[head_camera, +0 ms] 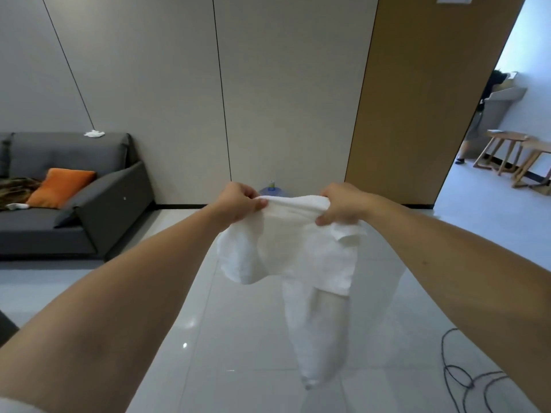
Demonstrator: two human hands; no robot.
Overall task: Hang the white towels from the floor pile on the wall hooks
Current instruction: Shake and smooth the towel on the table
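I hold a white towel [293,248] stretched in front of me at about waist height. My left hand [238,204] pinches its upper left edge and my right hand [340,205] grips its upper right edge. The cloth sags between the hands, and a long end hangs down towards the glossy floor. No wall hooks and no floor pile appear in the head view. A small white cloth [94,133] lies on the backrest of the sofa.
A dark grey sofa [89,204] with an orange cushion [61,187] stands at left. A blue water bottle [269,190] sits by the panelled wall ahead. A dark cable [465,380] coils on the floor at lower right. Through the doorway at right stand wooden stools [507,153] and a person [477,120].
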